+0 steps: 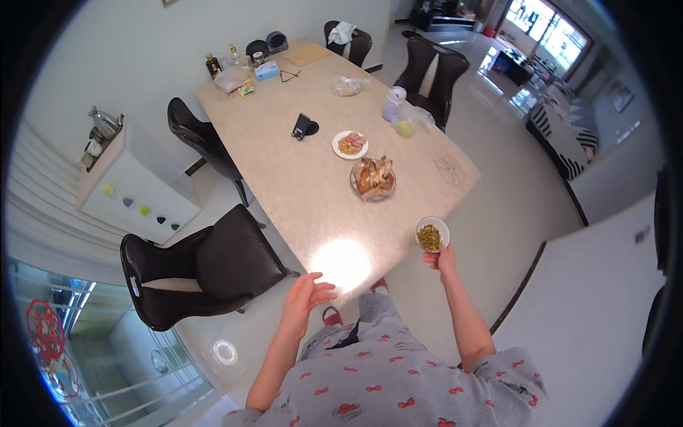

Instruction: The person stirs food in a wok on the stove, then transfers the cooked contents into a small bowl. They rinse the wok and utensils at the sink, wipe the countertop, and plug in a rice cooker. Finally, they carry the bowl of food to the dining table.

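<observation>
My right hand (pixel 442 260) grips a white bowl (pixel 444 225) by its near side, off the table's right edge. Chopped green food (pixel 429 238) fills part of the bowl. My left hand (pixel 307 294) hovers by the near corner of the table (pixel 284 192), fingers apart and holding nothing. Farther in, a glass bowl (pixel 353 186) holds a browned whole bird, seemingly a roast chicken (pixel 375 177). Just beyond it sits a white plate (pixel 337 147) with pink meat slices and yellowish food.
A black phone stand (pixel 302 126), a lilac bottle (pixel 392 104), plastic bags (pixel 348 86) and a tissue box (pixel 267 70) are on the table. A wire trivet (pixel 450 171) lies at the right edge. Dark chairs (pixel 240 252) line the left side; a white cabinet (pixel 142 188) stands behind them.
</observation>
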A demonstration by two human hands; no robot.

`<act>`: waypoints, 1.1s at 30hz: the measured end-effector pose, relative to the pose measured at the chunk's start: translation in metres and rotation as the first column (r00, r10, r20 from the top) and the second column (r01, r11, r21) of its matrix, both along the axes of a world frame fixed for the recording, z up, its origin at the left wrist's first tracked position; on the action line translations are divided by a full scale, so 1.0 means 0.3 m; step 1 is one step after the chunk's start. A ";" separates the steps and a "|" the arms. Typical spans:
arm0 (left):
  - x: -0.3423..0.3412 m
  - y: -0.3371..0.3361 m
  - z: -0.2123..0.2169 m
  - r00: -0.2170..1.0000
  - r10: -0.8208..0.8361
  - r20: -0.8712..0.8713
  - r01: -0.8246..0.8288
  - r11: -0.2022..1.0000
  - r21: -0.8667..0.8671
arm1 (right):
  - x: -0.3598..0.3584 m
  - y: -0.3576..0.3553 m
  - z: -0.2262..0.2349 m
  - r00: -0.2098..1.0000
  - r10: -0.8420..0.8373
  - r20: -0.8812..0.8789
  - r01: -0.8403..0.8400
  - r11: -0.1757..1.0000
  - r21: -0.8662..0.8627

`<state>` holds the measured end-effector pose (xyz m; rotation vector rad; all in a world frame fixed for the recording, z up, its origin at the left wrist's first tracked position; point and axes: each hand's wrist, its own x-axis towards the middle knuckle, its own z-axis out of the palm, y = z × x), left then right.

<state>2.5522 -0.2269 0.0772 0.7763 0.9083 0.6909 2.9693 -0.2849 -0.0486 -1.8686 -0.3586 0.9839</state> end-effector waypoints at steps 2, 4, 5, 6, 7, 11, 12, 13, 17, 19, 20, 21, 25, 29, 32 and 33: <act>0.040 0.014 0.003 0.993 0.111 -0.050 -0.112 0.994 -0.018 | 0.169 0.180 -0.062 0.994 0.064 0.092 -0.068 0.997 0.034; 0.071 0.008 -0.006 0.956 0.272 -0.112 -0.277 0.960 -0.039 | 0.340 0.385 -0.116 0.991 0.113 0.073 -0.114 0.993 0.009; 0.103 0.013 -0.011 0.925 0.354 -0.138 -0.361 0.932 -0.030 | 0.419 0.523 -0.132 0.988 0.139 0.067 -0.140 0.990 0.014; 0.133 0.003 -0.009 0.891 0.426 -0.160 -0.438 0.898 -0.049 | 0.466 0.642 -0.158 0.982 0.172 0.080 -0.175 0.984 0.025; 0.163 -0.005 0.002 0.852 0.492 -0.179 -0.509 0.859 -0.063 | 0.505 0.759 -0.173 0.975 0.201 0.095 -0.205 0.978 0.039; 0.296 0.009 0.051 0.783 0.587 -0.206 -0.615 0.780 -0.117 | 0.628 1.121 -0.355 0.942 0.324 0.092 -0.333 0.936 0.115; 0.328 0.022 0.059 0.786 0.586 -0.196 -0.614 0.779 -0.130 | 0.642 1.184 -0.387 0.936 0.346 0.063 -0.351 0.930 0.105; 0.354 0.028 0.068 0.773 0.597 -0.214 -0.629 0.766 -0.133 | 0.633 1.243 -0.405 0.928 0.372 0.031 -0.374 0.923 0.095; 0.379 0.001 0.089 0.709 0.664 -0.237 -0.700 0.704 -0.122 | 0.596 1.377 -0.458 0.899 0.423 -0.117 -0.413 0.905 0.098; 0.361 -0.027 0.084 0.671 0.703 -0.233 -0.738 0.664 -0.120 | 0.625 1.389 -0.507 0.906 0.394 -0.154 -0.376 0.917 0.130; 0.345 -0.048 0.087 0.634 0.732 -0.250 -0.770 0.627 -0.120 | 0.600 1.394 -0.497 0.887 0.426 -0.178 -0.402 0.902 0.155; 0.328 -0.070 0.097 0.597 0.755 -0.270 -0.799 0.589 -0.119 | 0.581 1.382 -0.483 0.867 0.454 -0.206 -0.423 0.888 0.179; 0.256 -0.198 0.140 0.510 0.825 -0.241 -0.860 0.496 -0.124 | 0.612 1.349 -0.478 0.805 0.589 -0.071 -0.587 0.808 0.045; 0.119 -0.400 0.101 0.388 0.907 -0.164 -0.921 0.375 -0.103 | 0.692 1.317 -0.514 0.844 0.384 0.375 -0.359 0.923 -0.138; -0.021 -0.577 0.021 0.314 0.948 -0.059 -0.948 0.309 -0.080 | 0.770 1.166 -0.472 -0.025 0.664 0.747 -0.107 0.742 -0.662; -0.068 -0.648 0.018 0.278 0.959 -0.062 -0.960 0.275 -0.052 | 0.671 1.094 -0.486 -0.002 0.725 0.689 -0.084 0.686 -0.723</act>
